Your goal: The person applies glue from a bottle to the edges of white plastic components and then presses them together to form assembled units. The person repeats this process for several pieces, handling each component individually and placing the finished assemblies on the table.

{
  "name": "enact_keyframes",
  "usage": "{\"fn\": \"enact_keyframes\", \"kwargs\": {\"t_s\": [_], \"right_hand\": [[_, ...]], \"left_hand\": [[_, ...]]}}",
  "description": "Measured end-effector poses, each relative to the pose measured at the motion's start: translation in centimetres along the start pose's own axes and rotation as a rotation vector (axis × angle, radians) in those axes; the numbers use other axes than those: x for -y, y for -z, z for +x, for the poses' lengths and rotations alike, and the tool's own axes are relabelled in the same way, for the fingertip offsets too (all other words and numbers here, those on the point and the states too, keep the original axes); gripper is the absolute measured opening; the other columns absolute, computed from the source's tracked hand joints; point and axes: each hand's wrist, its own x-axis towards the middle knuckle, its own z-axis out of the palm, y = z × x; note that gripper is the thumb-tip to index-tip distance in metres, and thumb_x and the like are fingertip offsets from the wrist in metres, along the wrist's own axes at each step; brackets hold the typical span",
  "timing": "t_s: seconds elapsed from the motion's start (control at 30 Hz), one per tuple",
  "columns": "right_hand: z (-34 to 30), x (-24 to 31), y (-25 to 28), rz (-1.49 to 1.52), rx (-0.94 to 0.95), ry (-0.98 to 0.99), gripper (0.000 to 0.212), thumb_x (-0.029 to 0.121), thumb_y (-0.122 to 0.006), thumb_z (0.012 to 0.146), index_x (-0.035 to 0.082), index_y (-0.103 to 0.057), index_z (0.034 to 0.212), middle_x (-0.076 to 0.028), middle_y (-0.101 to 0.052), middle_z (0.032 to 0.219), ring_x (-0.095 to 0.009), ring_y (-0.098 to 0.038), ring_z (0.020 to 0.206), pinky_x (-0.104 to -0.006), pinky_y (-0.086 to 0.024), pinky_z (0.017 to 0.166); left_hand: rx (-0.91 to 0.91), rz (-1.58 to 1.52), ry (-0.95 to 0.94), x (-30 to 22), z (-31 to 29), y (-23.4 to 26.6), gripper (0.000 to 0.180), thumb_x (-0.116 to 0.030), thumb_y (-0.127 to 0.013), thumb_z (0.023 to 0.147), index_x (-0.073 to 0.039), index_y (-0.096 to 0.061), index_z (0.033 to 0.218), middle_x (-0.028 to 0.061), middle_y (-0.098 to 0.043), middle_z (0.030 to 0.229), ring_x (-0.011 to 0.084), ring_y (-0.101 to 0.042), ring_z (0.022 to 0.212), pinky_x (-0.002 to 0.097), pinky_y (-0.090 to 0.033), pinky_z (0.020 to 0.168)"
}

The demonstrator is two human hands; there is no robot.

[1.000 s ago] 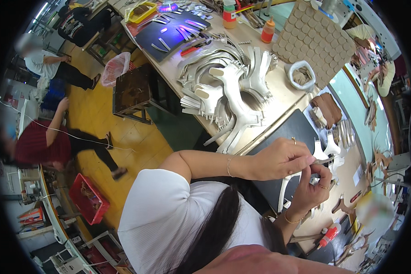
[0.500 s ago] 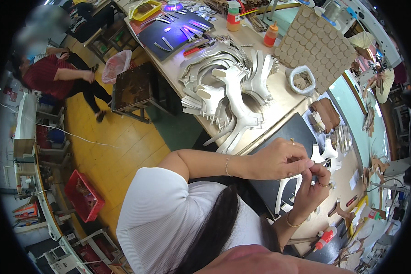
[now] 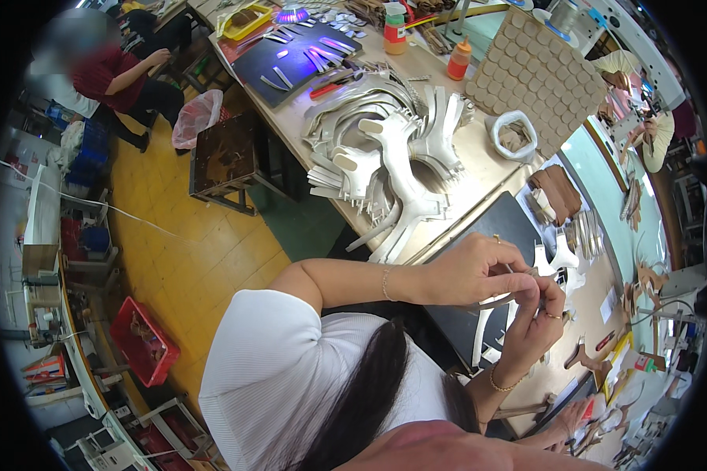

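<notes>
My left hand [image 3: 487, 273] and my right hand [image 3: 532, 320] meet in front of me, fingertips pinched together. Between them is a thin, pale strip [image 3: 495, 299], mostly hidden by the fingers, so its kind is unclear. Under the hands lies a black board [image 3: 491, 235] with white branching cut pieces [image 3: 481, 337] on it. More white pieces [image 3: 567, 255] lie just beyond my fingers. A large pile of pale, strap-like cut pieces [image 3: 404, 157] is heaped on the table ahead and to the left.
An orange glue bottle [image 3: 458, 61], a white bag [image 3: 514, 135] and a sheet of round tan pieces [image 3: 536, 82] stand beyond. Brown stacked pieces [image 3: 558, 192] lie at right. Another person's hand [image 3: 569, 424] is at lower right; a stool [image 3: 228, 153] and person [image 3: 118, 82] are left.
My hands stay pinched together, with the pale strip now showing below the left fingers. A co-worker's hand has come in at the red bottle. The person at left has risen and moved.
</notes>
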Motion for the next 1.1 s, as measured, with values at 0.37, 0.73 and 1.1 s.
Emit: {"fn": "enact_keyframes", "kwargs": {"t_s": [0.37, 0.73, 1.1], "right_hand": [[-0.9, -0.3, -0.1, 0.361, -0.104, -0.160, 0.013, 0.009, -0.056, 0.089, -0.004, -0.054, 0.090, -0.007, -0.059, 0.077, -0.009, -0.055, 0.067, -0.0204, -0.045, 0.063], [-1.8, -2.3, 1.7, 0.565, -0.511, -0.203, 0.012, 0.014, -0.050, 0.093, 0.002, -0.051, 0.092, -0.004, -0.054, 0.069, -0.007, -0.047, 0.060, -0.0189, -0.039, 0.057], [-2.8, -4.9, 2.3, 0.682, -0.435, -0.263, 0.011, 0.010, -0.054, 0.091, 0.000, -0.050, 0.094, -0.007, -0.057, 0.077, -0.007, -0.052, 0.062, -0.0190, -0.044, 0.060]], "left_hand": [[-0.055, 0.096, -0.052, 0.5, 0.1, 0.0, 0.015, -0.013, -0.064, 0.084, 0.002, -0.066, 0.086, 0.0057, -0.064, 0.072, 0.0070, -0.056, 0.061, 0.0214, -0.046, 0.056], [-0.275, -0.524, 0.270, 1.5, 0.5, 2.8, 0.022, -0.021, -0.055, 0.091, 0.000, -0.061, 0.091, 0.0035, -0.062, 0.083, 0.0075, -0.060, 0.073, 0.0253, -0.057, 0.060], [-0.816, -0.438, 0.084, 6.5, -1.0, 14.3, 0.015, -0.016, -0.050, 0.092, -0.003, -0.057, 0.092, 0.0077, -0.061, 0.091, 0.0157, -0.061, 0.078, 0.0331, -0.058, 0.066]]}}
